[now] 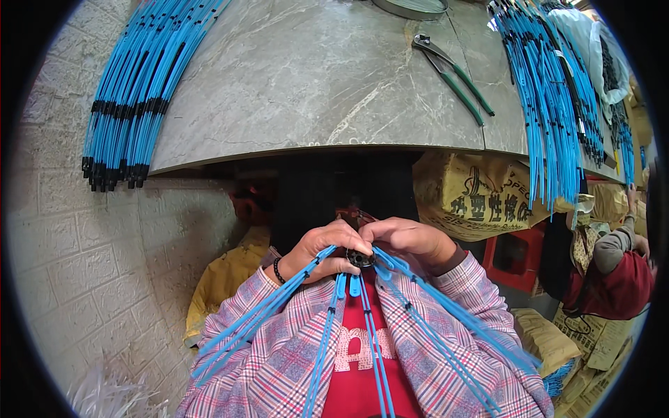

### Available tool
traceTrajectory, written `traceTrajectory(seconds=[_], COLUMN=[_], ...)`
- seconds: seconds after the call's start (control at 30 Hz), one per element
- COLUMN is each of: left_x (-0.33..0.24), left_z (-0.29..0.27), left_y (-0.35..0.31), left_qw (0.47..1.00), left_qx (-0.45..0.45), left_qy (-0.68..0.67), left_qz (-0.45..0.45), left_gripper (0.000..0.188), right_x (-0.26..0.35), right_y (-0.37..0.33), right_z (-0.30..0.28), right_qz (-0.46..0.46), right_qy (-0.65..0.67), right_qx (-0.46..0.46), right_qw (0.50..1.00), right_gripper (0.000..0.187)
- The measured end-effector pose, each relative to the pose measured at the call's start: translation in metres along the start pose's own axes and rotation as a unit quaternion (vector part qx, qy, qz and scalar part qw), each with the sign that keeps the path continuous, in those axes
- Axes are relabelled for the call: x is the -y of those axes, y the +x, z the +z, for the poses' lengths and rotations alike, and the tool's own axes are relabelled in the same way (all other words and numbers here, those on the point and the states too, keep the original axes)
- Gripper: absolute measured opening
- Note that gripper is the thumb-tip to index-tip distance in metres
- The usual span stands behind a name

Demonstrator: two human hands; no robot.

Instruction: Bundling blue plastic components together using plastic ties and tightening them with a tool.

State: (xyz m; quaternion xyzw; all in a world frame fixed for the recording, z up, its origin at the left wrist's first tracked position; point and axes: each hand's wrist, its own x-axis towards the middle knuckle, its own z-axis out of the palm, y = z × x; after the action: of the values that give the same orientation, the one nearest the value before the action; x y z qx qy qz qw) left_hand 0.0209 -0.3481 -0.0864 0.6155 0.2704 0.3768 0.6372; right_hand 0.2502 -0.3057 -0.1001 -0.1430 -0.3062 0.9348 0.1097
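Workshop, indicated by batches of slender blue strands (143,87) at both sides of a stone-patterned table (300,83), green-handled pliers (474,90), printed sacks (463,226), a white brick wall (77,258) and 1 co-worker (605,289).

Bright blue strands (453,308), banded black, fan from a black round piece (360,258); the jacket (261,373) nearby is plaid, greyish with pink and blue, over a red top (352,386); the tabletop (300,90) is grey, pale-veined; the pliers (468,84) show green handles.
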Motion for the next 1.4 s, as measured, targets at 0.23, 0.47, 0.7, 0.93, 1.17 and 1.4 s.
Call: traceTrajectory(seconds=[0.23,0.47,0.7,0.93,1.17,1.4], left_x=[0.002,0.003,0.000,-0.002,0.001,-0.005], left_z=[0.004,0.004,0.004,0.007,-0.005,-0.001], left_y=[0.001,-0.001,0.002,0.002,-0.001,-0.005], left_qw=[0.999,0.997,0.995,0.986,0.992,0.999], left_qx=[-0.025,-0.071,-0.080,-0.140,-0.101,-0.005], left_qy=[-0.019,0.025,0.055,0.085,0.077,-0.040], left_qz=[0.004,0.001,0.009,0.009,0.022,-0.011], left_gripper=[0.032,0.033,0.033,0.031,0.035,0.039], right_x=[0.002,0.003,0.004,-0.015,-0.018,-0.010], right_y=[0.003,-0.004,0.000,0.009,0.009,-0.001], right_z=[0.004,0.006,0.013,0.025,0.033,0.022], right_qz=[0.002,-0.005,-0.051,-0.138,-0.131,-0.114], right_qy=[-0.147,-0.115,-0.192,-0.130,-0.151,-0.262], right_qx=[-0.020,-0.078,-0.089,-0.227,-0.248,-0.129], right_qw=[0.989,0.990,0.976,0.955,0.948,0.950], right_gripper=[0.029,0.025,0.024,0.020,0.029,0.020])
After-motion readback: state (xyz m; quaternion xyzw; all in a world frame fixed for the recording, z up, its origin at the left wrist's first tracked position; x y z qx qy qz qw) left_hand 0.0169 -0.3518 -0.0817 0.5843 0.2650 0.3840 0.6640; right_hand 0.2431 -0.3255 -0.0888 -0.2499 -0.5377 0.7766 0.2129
